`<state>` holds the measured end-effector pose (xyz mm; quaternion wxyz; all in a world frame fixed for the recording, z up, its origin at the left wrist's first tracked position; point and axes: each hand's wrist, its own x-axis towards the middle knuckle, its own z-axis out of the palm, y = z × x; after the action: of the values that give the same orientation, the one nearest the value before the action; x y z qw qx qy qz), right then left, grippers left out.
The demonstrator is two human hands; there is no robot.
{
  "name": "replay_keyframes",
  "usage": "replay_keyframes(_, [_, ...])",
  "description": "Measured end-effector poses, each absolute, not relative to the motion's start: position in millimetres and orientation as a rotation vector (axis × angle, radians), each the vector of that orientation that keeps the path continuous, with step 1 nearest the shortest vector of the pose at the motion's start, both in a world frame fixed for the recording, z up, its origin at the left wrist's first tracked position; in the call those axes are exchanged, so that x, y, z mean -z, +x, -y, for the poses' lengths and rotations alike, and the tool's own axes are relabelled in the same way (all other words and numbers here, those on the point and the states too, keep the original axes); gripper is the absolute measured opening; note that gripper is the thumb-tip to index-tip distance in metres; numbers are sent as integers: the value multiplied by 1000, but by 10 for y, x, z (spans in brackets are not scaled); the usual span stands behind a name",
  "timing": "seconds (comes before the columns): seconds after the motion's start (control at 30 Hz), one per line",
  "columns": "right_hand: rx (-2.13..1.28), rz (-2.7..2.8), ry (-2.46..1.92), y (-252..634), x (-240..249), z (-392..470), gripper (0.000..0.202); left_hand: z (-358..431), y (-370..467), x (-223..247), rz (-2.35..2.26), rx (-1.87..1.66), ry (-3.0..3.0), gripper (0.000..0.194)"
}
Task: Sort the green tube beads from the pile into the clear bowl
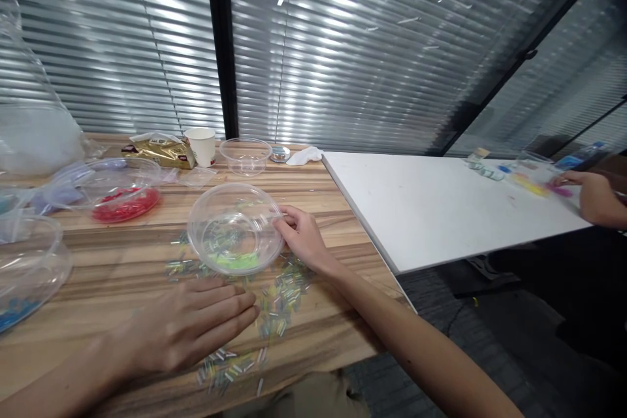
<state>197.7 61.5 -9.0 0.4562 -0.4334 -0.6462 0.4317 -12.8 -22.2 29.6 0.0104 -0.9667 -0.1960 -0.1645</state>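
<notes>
My right hand pinches the right rim of a clear plastic bowl, which is tilted toward me above the wooden table. Bright green pieces lie in the lower part of this bowl. Just in front of the bowl, my left hand is stretched out low over the table, palm down, fingers straight and side by side. Small clear and yellowish tube-like pieces are scattered around and between both hands, some also beyond the bowl. Whether any lie under my left palm is hidden.
Clear bowls with red pieces and blue pieces stand left. Along the back are a gold tissue pack, a paper cup and a clear bowl. Another person's hand is over the white table at right.
</notes>
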Motion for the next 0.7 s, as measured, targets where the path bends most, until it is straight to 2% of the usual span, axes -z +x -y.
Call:
replay_keyframes(0.23, [-755, 2009, -1127, 1988, 49, -560, 14, 197, -84, -256, 429, 467, -3024, 43])
replay_keyframes(0.37, [-618, 2151, -1129, 1999, 33, -544, 15, 219, -64, -257, 369, 449, -3017, 48])
replay_keyframes(0.57, [-558, 2215, -1123, 2005, 36, -544, 16, 258, -53, -324, 393, 234, -3026, 54])
replay_keyframes(0.7, [-566, 2229, -1124, 2013, 22, -540, 16, 271, -39, -351, 437, 268, -3029, 53])
